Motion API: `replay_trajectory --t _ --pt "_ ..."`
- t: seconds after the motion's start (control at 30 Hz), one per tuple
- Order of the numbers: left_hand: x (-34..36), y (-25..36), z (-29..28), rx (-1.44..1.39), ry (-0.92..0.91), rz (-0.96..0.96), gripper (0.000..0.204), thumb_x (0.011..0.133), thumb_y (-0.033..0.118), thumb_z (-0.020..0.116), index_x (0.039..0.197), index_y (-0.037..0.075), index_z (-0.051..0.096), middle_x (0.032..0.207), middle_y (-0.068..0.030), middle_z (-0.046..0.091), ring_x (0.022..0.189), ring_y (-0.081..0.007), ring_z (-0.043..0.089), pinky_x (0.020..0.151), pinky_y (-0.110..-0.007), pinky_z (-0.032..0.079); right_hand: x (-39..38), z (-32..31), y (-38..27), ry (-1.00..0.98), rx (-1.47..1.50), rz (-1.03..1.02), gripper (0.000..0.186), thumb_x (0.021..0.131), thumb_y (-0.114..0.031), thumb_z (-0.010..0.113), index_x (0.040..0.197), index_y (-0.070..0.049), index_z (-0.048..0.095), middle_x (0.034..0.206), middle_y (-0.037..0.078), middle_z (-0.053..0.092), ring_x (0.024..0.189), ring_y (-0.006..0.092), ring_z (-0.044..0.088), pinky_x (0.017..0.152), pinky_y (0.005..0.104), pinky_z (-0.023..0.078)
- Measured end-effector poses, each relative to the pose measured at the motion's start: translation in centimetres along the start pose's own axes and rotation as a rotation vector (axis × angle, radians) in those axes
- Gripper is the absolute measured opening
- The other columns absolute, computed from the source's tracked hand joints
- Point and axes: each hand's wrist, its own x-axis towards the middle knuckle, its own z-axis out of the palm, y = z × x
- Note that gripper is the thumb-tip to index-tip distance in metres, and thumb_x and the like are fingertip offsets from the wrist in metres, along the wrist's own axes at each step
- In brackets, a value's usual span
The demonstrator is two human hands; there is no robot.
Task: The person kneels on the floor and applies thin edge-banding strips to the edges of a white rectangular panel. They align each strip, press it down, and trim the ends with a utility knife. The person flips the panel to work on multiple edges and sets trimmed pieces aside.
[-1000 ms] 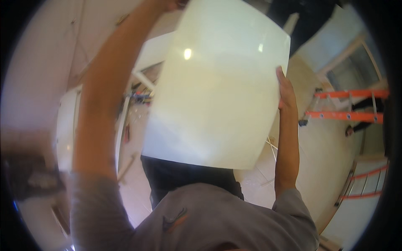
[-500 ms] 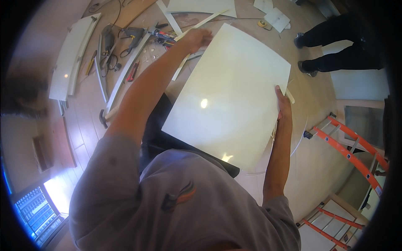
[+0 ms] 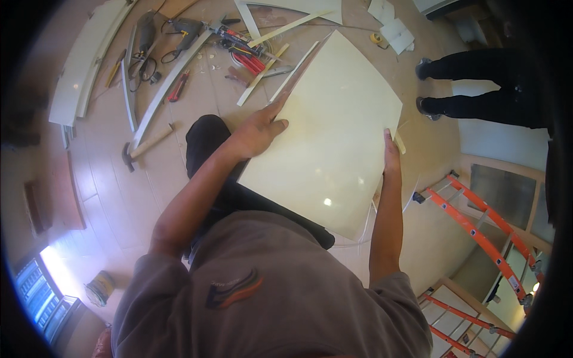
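Observation:
A glossy white panel (image 3: 334, 131) lies tilted in front of my body, over my dark-trousered legs. My left hand (image 3: 258, 132) grips its left edge, thumb on the upper face and the fingers reaching along and under the edge. At the opposite edge, my right hand (image 3: 391, 154) holds the panel with the thumb on top; its other fingers are hidden beneath. Beyond the left hand lie narrow white strips (image 3: 262, 74) and red-handled tools (image 3: 248, 61) on the floor.
To the left are a hammer (image 3: 146, 146), a red utility knife (image 3: 178, 86), a grey power tool (image 3: 186, 33) and long white panels (image 3: 83, 65). An orange stepladder (image 3: 477, 232) stands at right. Another person's dark-trousered legs (image 3: 471, 65) are at far right. A bucket (image 3: 100, 289) sits lower left.
My left hand has come back from beyond the panel's far left side and now grips its left edge. The panel has shifted slightly, and the right hand still holds it.

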Motion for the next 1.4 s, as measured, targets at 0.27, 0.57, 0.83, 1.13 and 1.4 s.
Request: replay_trajectory --t 0.27,0.57,0.83,1.13,1.4 --pt "-2.9 1.9 1.5 0.222 0.117 0.216 0.060 0.095 0.010 0.057 0.149 -0.005 0.037 0.141 -0.0318 0.049 0.129 -0.0391 0.052 0.109 -0.039 0.039 -1.8 3.2 -1.4 -0.024 -0.140 -0.131 0.075 0.099 -0.062 0.048 0.130 0.006 0.058 0.120 0.017 0.066 0.108 0.0254 0.061 0.096 0.0344 0.046" --pt "-3.9 3.1 1.0 0.184 0.163 0.177 0.048 0.093 0.013 0.061 0.136 -0.005 0.049 0.118 -0.0292 0.062 0.105 -0.0394 0.064 0.096 -0.040 0.048 -1.9 4.2 -1.4 -0.002 -0.133 -0.253 0.060 0.102 -0.052 0.053 0.121 0.005 0.063 0.113 0.012 0.065 0.104 0.0191 0.058 0.095 0.0324 0.044" --pt "4.9 -2.8 1.2 -0.026 0.332 0.051 0.034 0.097 0.031 0.063 0.105 -0.002 0.061 0.083 -0.0132 0.063 0.077 -0.0195 0.059 0.073 -0.034 0.047 -2.2 1.3 -5.1 0.154 -0.443 -0.399 0.048 0.101 -0.045 0.059 0.097 0.002 0.068 0.085 0.000 0.063 0.079 0.0103 0.052 0.076 0.0269 0.045" --pt "12.1 -5.4 1.1 -0.685 0.124 -0.334 0.049 0.103 0.042 0.053 0.119 -0.004 0.062 0.102 -0.0126 0.069 0.088 -0.0201 0.066 0.081 -0.034 0.055 -5.9 1.1 -8.2 0.183 -0.431 -0.430 0.054 0.099 -0.046 0.061 0.114 0.006 0.067 0.102 0.009 0.071 0.094 0.0156 0.061 0.089 0.0309 0.048" --pt "10.3 -4.2 1.4 -0.875 0.210 -0.206 0.052 0.106 0.037 0.047 0.144 0.002 0.047 0.138 -0.0206 0.056 0.127 -0.0260 0.054 0.105 -0.036 0.044 -6.2 1.3 -8.5 0.222 -0.431 -0.299 0.057 0.095 -0.049 0.065 0.117 0.005 0.066 0.095 0.014 0.072 0.086 0.0249 0.066 0.086 0.0347 0.050"
